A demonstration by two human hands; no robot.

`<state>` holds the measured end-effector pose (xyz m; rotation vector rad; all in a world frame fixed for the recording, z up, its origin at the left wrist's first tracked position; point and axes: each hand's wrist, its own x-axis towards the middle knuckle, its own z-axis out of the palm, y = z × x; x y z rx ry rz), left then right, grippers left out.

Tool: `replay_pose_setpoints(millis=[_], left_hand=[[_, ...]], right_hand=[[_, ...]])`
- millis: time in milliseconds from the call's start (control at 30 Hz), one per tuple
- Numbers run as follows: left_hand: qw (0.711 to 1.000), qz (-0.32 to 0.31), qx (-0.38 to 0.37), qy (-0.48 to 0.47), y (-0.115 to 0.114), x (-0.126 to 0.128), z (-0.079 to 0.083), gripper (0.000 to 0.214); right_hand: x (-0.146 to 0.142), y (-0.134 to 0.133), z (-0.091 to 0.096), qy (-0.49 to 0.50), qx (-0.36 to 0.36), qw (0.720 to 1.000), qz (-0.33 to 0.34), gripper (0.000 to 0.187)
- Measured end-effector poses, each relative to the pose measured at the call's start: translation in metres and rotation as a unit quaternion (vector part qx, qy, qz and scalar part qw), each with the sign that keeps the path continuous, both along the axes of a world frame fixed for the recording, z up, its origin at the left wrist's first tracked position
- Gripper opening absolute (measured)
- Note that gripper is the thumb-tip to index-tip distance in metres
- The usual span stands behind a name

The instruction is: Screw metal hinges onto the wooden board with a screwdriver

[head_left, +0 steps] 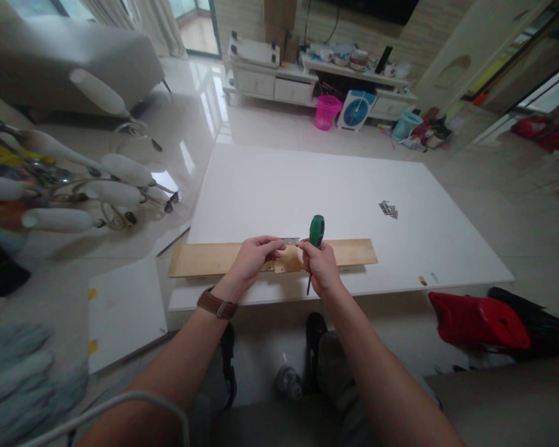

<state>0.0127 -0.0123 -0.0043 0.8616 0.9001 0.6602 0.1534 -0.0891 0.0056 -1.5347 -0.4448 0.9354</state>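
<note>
My left hand [259,256] pinches one end of a small metal plate [289,241], possibly a bracket or hinge; its exact kind is too small to make out. The fingertips of my right hand [322,264] meet its other end. That same hand also grips a screwdriver [317,231], green handle up and dark shaft pointing down. Both hands are over a long wooden board [205,259] lying across the near side of a big white panel [279,186]. Below the metal plate, a wooden piece with small holes [287,259] shows on the board, partly covered by my hands.
Several dark metal pieces [389,210] lie in a pile on the panel's right. A smaller white panel [125,313] is on the floor at left, near a chandelier-like lamp [116,192]. A red plastic object [482,323] stands right of my legs. Farther back is a pink basket [327,113].
</note>
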Motion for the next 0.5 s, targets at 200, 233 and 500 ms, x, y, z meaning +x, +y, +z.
replay_pose_setpoints(millis=[200,233,500], left_hand=[[1.0,0.001,-0.004,0.001,0.0003,0.0012,0.0,0.039],[1.0,0.004,-0.002,0.001,0.0007,0.0014,-0.0007,0.039],[0.999,0.023,0.001,-0.024,0.0018,0.0011,-0.0039,0.04]], right_hand=[[0.0006,0.0002,-0.0009,0.0,0.002,1.0,0.002,0.03],[0.0004,0.0002,-0.001,-0.001,0.001,1.0,0.004,0.03],[-0.0011,0.0003,-0.0038,-0.023,-0.005,1.0,0.021,0.03]])
